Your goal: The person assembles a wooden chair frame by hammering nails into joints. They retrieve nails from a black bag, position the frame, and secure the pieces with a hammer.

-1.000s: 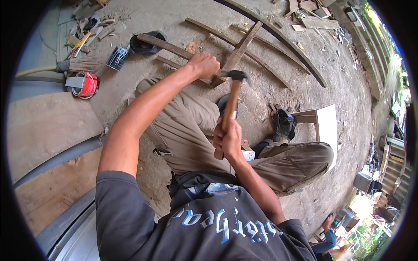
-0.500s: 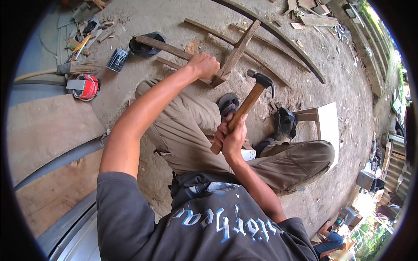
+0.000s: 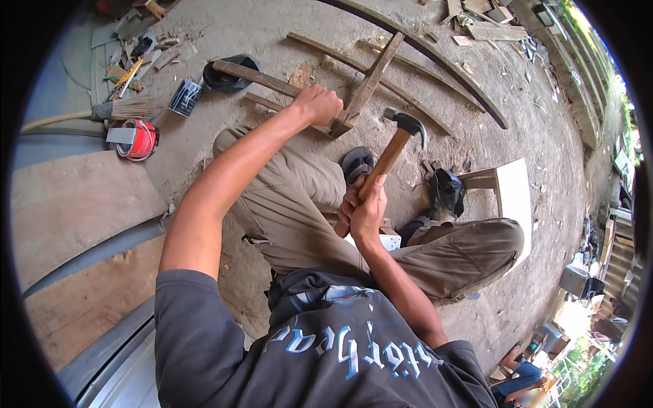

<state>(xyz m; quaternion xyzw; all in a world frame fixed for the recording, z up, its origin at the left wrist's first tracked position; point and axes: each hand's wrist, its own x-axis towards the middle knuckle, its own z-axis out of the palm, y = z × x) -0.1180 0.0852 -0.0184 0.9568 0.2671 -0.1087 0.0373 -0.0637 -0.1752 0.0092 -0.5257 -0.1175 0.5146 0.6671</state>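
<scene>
Head view: looking down on a seated person in brown trousers [image 3: 299, 204] and a dark grey printed T-shirt [image 3: 326, 333], legs bent on a bare grey-brown floor [image 3: 544, 190].
Right hand: the right hand [image 3: 368, 209] is wrapped around the lower part of a claw hammer with a brown wooden handle and dark metal head [image 3: 390, 155], raised at a slant in front of the body.
Hammer head: up and away from the grip, to the right of the wooden frame and apart from it.
Left hand: the left hand [image 3: 318, 105] is closed in a fist over the frame, beside its near corner (whether the fingers pinch something small is hidden).
Wooden frame: a long, weathered brown wooden bar [image 3: 257, 76] runs from the left to the fist; a thick brown wooden crosspiece [image 3: 373, 80] slants up from the corner, crossing a thin brown wooden strip [image 3: 326, 50].
Far side: a long, dark, curved-looking strip [image 3: 442, 58] lies beyond the crosspiece.
Left floor: a black rounded container [image 3: 233, 78], a red round bucket [image 3: 141, 141] and a straw broom [image 3: 132, 109].
Right floor: a crumpled black bag [image 3: 447, 188] near a white-topped wooden stool [image 3: 515, 200].
</scene>
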